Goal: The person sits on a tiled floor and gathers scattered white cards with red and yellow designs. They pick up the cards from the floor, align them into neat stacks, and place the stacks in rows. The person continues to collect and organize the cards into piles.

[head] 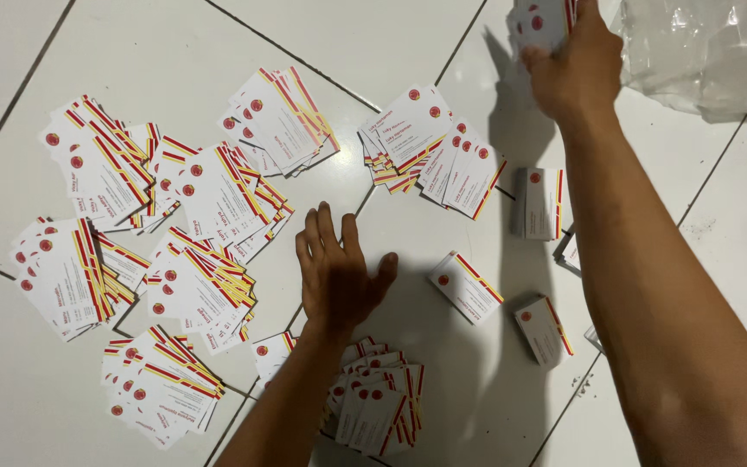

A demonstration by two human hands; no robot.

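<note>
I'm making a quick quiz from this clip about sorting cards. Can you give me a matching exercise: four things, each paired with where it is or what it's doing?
Things:
1. left hand
2. right hand
3. clear plastic bag
4. two neat card stacks

Places or states:
A. top right corner of the floor
B. flat, fingers spread, on a white tile
C. holds a bunch of cards
D. between the two arms

Pairs: 1-B, 2-C, 3-A, 4-D

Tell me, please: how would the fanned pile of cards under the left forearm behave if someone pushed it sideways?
The fanned pile of cards would probably spread further rather than move as one block, since its cards already lie loosely overlapped. The cards look thin and light, so they likely slide easily on the smooth tiled floor. Single cards may be awkward to lift, because they lie flat against the tile.
</note>
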